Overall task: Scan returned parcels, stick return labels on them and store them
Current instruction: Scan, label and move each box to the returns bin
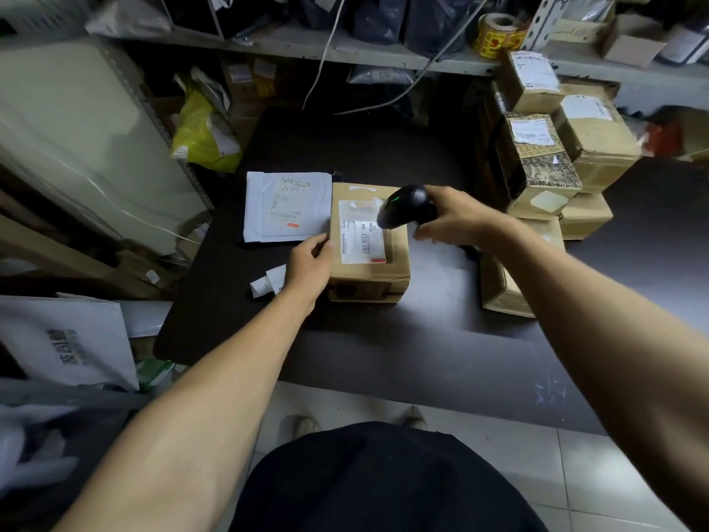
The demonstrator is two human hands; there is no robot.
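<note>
While left hand (309, 263) steadies box (368, 243), right hand (454, 220) grips scanner (406, 207), nose toward label (362, 240).

Dark table (383, 351) with cardboard parcel (387, 278), white mailer (287, 207), stacked boxes (544, 174).

Brown cardboard parcel (369, 259) flat on table, white label up; white mailer (287, 206) beside it.
</note>
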